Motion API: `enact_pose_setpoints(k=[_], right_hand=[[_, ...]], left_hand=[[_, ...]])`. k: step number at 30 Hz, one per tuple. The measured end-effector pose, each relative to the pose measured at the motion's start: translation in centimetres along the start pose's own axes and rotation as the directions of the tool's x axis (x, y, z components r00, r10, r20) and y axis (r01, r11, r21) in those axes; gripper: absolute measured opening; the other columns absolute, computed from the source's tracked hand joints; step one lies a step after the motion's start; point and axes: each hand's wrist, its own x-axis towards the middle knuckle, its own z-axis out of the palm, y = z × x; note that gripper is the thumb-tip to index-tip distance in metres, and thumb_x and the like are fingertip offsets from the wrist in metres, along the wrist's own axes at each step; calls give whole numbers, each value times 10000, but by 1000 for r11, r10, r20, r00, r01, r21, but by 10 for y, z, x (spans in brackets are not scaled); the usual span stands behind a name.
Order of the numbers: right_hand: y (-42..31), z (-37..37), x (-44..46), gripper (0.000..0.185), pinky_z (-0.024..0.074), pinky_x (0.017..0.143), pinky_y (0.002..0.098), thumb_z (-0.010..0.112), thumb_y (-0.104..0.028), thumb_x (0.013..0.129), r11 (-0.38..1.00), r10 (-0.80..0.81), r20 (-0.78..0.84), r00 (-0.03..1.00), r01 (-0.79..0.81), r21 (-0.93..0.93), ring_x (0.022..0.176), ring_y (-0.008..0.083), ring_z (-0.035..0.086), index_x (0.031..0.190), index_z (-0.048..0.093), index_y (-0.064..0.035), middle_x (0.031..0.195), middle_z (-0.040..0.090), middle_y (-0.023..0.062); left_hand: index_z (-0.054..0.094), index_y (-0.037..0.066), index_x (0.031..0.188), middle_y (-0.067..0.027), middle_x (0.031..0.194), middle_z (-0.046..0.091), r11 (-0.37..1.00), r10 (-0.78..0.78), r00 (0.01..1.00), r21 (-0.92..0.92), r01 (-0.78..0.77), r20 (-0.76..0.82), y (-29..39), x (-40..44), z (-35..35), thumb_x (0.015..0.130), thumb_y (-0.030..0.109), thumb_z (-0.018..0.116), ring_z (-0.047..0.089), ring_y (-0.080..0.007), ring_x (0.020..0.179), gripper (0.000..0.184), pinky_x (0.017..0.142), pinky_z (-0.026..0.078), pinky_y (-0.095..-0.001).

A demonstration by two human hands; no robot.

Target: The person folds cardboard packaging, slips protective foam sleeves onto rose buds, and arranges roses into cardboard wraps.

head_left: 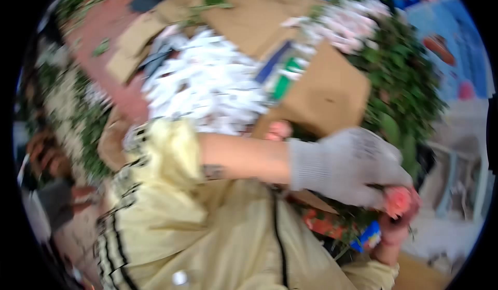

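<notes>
My left hand (358, 168), in a grey knitted work glove, reaches across to the right. Its fingers bend around one side of a pink rose (398, 201). Below and behind the bloom is my right hand (397, 230), closed about its lower part; blur hides the exact grip of both hands. Leafy stems (347, 230) and a blue-and-yellow packet (369, 236) show beside my right hand. Another pink bloom (279, 130) peeks out behind my left forearm.
A large pile of white strips (207, 82) lies beside cardboard pieces (324, 90). Dense green foliage (399, 69) and pale pink flowers (345, 25) stand at the upper right. A whitish plastic chair or crate (456, 178) is at far right. Loose greenery (85, 129) litters the floor at left.
</notes>
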Motion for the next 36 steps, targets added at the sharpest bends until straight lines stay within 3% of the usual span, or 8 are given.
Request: enact_pose_setpoints(k=[7, 11, 13, 17, 19, 21, 23, 36], right_hand=[[13, -73, -4, 301, 487, 715, 407, 663, -151, 754, 864, 16, -259, 966, -144, -482, 743, 342, 607, 970, 589, 46, 943, 636, 173], [-14, -71, 21, 231, 508, 630, 389, 630, -116, 790, 957, -63, 58, 996, 77, -278, 743, 307, 646, 960, 598, 36, 971, 651, 187], [-24, -21, 31, 258, 506, 597, 356, 634, -69, 766, 927, -257, 92, 962, 272, -257, 725, 253, 642, 1014, 615, 3, 979, 648, 196], [-40, 92, 45, 330, 403, 586, 245, 559, -175, 767, 851, -342, 241, 908, 408, -331, 712, 126, 504, 1091, 591, -119, 1001, 585, 64], [-58, 129, 60, 307, 359, 511, 250, 563, -164, 716, 936, -284, 73, 956, 293, -196, 659, 141, 505, 1018, 581, -111, 811, 527, 43], [-64, 159, 68, 338, 379, 475, 279, 562, -152, 708, 955, -286, -36, 958, 281, -98, 616, 177, 513, 1042, 592, -108, 793, 513, 60], [-63, 192, 66, 342, 399, 464, 302, 568, -149, 720, 960, -227, 64, 972, 234, -157, 608, 192, 528, 1059, 599, -118, 772, 521, 67], [-42, 248, 58, 187, 482, 506, 345, 527, -272, 885, 982, -136, 41, 990, 141, -128, 646, 212, 604, 966, 624, -133, 736, 579, 90]], left_hand=[[509, 15, 1239, -171, 1103, 576, 968, -241, 929, 141, 208, 282, -22, -51, -50, 817, 236, 601, 566, -297, 1019, 485, 840, 470, -355], [525, 101, 1235, -115, 1267, 510, 746, -664, 538, 509, 431, 518, -52, -102, -39, 865, 364, 498, 530, -287, 1104, 455, 943, 411, -389], [528, 127, 1232, -123, 1293, 484, 845, -494, 766, 434, 312, 411, -89, -149, -16, 865, 367, 491, 570, -287, 1046, 441, 873, 458, -400], [523, 90, 1220, -162, 1070, 602, 725, -634, 710, 555, 408, 306, -88, -140, -1, 845, 388, 556, 624, -335, 787, 480, 701, 496, -420], [498, 102, 1251, -143, 988, 623, 516, -857, 159, 807, 288, 491, -79, -115, 0, 828, 406, 555, 629, -321, 709, 524, 629, 499, -420], [452, 111, 1311, -121, 954, 634, 559, -828, 224, 788, 260, 514, -100, -151, 10, 809, 435, 563, 636, -298, 712, 607, 622, 504, -412], [418, 127, 1346, -118, 1000, 625, 609, -749, 568, 691, 389, 341, -87, -162, 11, 792, 448, 567, 638, -294, 701, 657, 621, 509, -416], [371, 128, 1380, -87, 1459, 310, 535, -828, 415, 753, 383, 377, -73, -150, 9, 793, 457, 540, 647, -306, 868, 694, 733, 518, -411]])
